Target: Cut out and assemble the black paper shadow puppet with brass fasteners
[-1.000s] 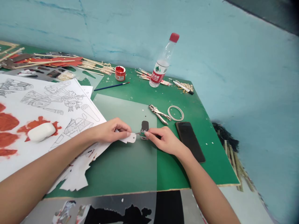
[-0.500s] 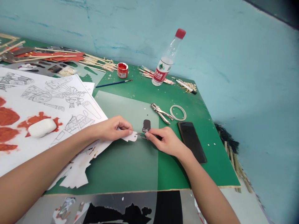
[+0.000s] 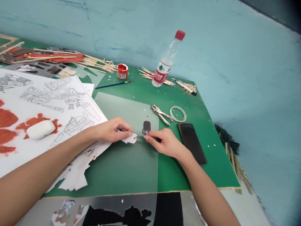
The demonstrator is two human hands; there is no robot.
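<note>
Your left fingers (image 3: pixel 129 135) pinch a white paper cutout (image 3: pixel 132 138); your right fingers (image 3: pixel 146 137) grip a slim blade-like tool (image 3: pixel 139 137), its tip at the cutout's notched, rounded end. Whether that edge is finished, I cannot tell. At one o'clock lies a plier-style hole punch (image 3: pixel 161 115).
</note>
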